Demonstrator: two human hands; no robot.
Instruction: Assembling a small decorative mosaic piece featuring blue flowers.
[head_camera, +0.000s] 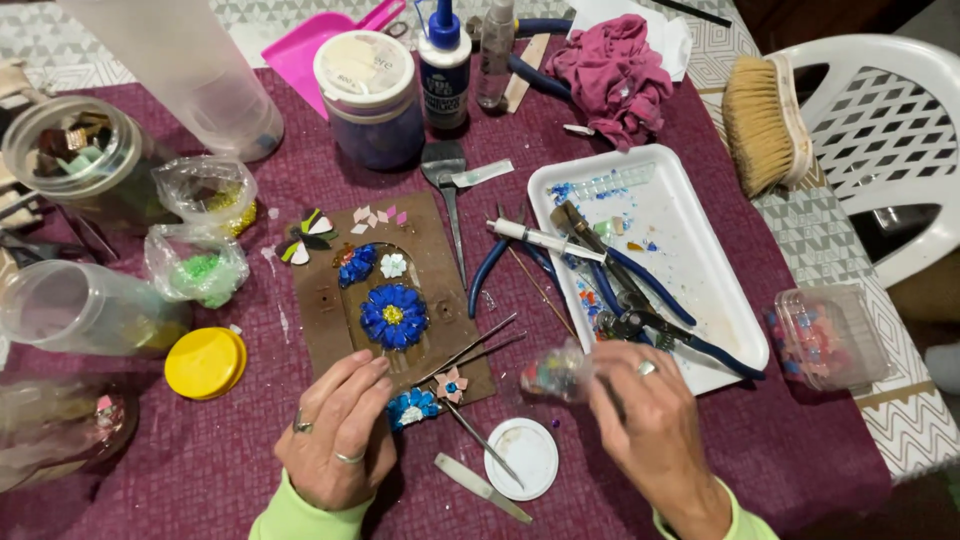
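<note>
Bag (556, 372) of colourful bits sits pinched in the right hand (648, 420), grip closed on it, just off the white tray's (700, 215) near edge. Left hand (338, 432) rests flat on the brown board (330, 310), fingers loose and holding nothing, blue flower (393, 315) just above it. White lid (527, 457) lies between both hands on the worktop (200, 470).

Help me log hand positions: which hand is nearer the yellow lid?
Left. The left hand rests on the mat just right of the yellow lid. The right hand is much farther right, holding a small bag by the white tray.
</note>
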